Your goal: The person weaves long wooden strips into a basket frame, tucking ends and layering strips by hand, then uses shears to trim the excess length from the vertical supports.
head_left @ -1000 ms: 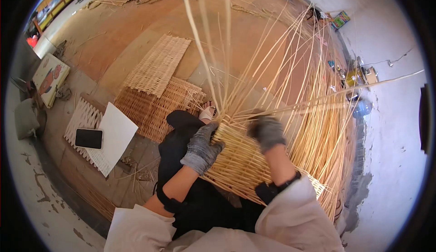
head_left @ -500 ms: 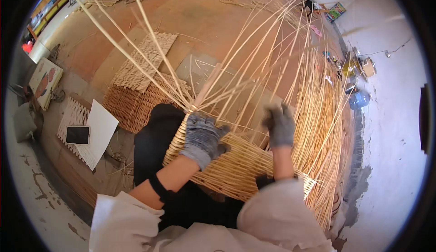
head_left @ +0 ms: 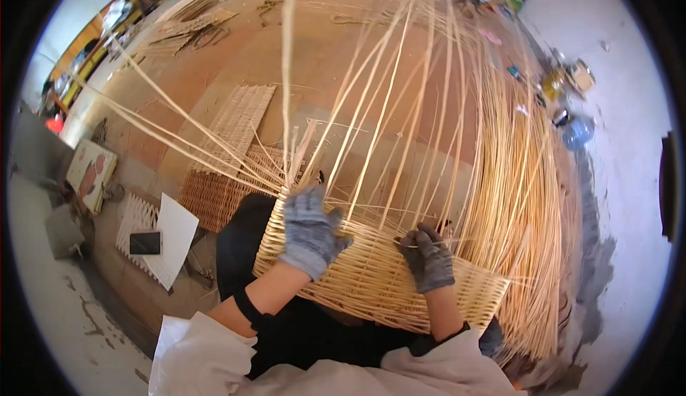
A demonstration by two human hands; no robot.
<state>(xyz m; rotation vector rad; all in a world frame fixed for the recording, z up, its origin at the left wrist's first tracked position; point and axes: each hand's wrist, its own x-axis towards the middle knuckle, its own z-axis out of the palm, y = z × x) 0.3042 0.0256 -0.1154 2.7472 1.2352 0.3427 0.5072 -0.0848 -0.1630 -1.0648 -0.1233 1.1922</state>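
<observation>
A pale wicker weave (head_left: 371,274) lies across my lap, with long upright canes (head_left: 386,146) rising from its far edge. My left hand (head_left: 311,228), in a grey knit glove, rests on the weave's left top corner with fingers apart, just below a gathered cluster of canes. My right hand (head_left: 429,257), also gloved, is at the top edge to the right, its fingers pinched on a thin wicker strand (head_left: 461,240). The fingertips of my left hand are partly hidden from clear view.
Woven panels (head_left: 236,110) lie on the floor (head_left: 164,74) ahead. A white board (head_left: 175,232) and a dark phone (head_left: 145,244) are at left. Loose canes (head_left: 525,282) pile up at right; beyond are a blue jug (head_left: 577,133) and the wall. A bench (head_left: 78,57) stands far left.
My right hand has lowered to the weave's edge and closed on a strand. The left hand stays at the corner. The long canes have shifted, and the view has tilted.
</observation>
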